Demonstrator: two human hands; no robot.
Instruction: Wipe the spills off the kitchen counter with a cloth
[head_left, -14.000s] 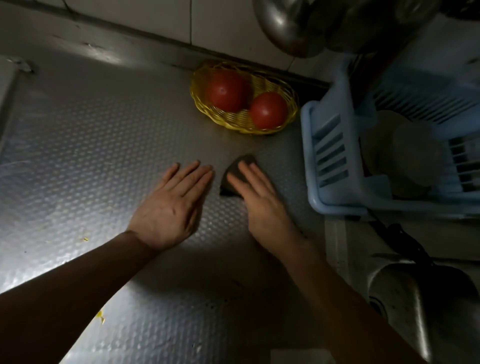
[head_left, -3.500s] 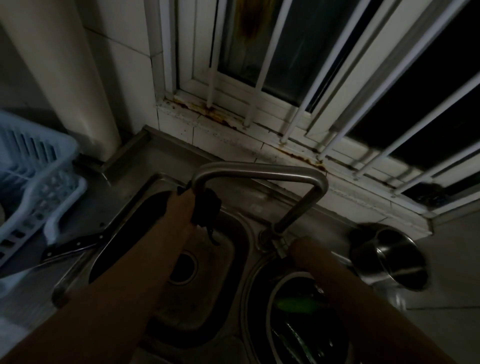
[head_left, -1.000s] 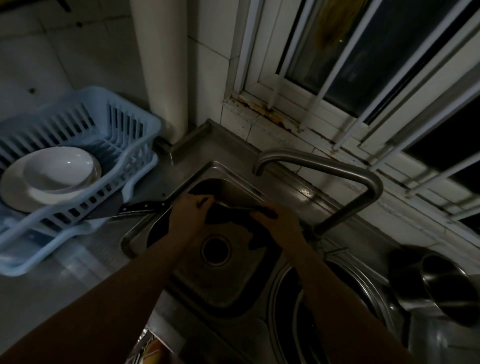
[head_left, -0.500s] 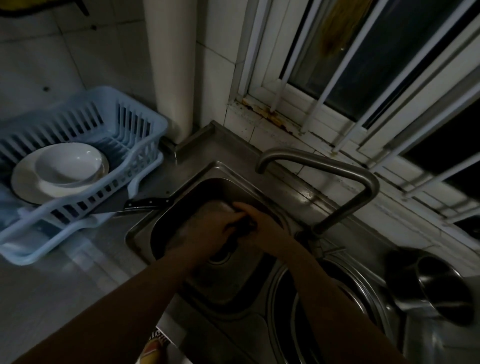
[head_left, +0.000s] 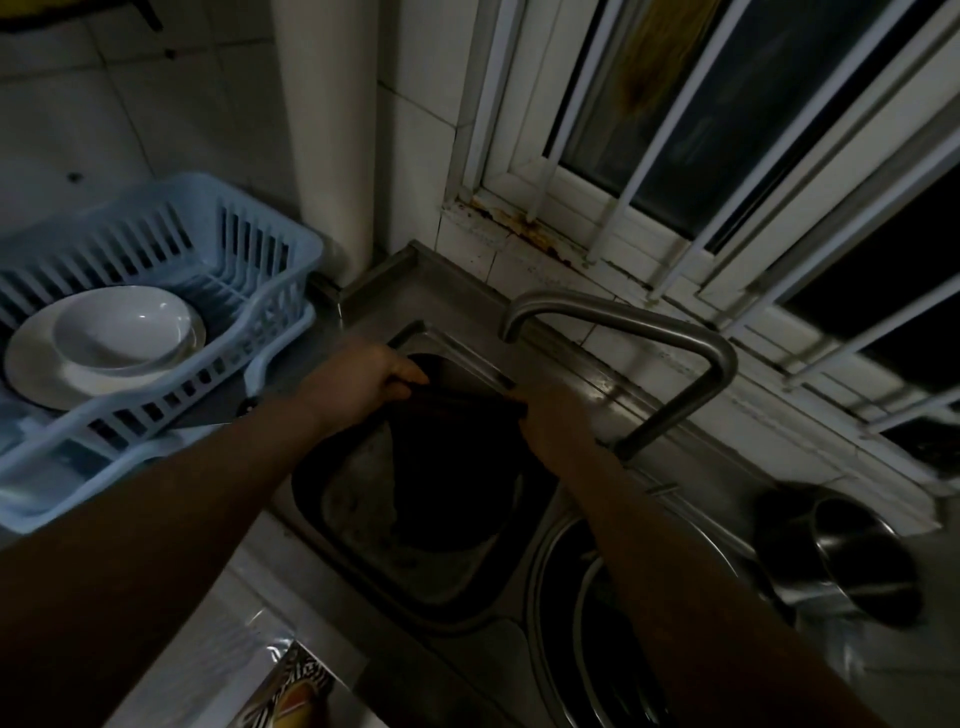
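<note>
At mid-frame, the left hand (head_left: 358, 379) and right hand (head_left: 553, 423) each pinch a top corner of the dark cloth (head_left: 452, 467), fingers closed, spreading it above the sink (head_left: 441, 582).

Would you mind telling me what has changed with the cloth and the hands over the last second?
Half a second ago both hands were bunched together on the cloth low in the sink. Now the left hand and right hand have moved apart and up, stretching the dark cloth open so it hangs over the sink. Both keep their grip. The tap and dish rack stayed put.
</note>
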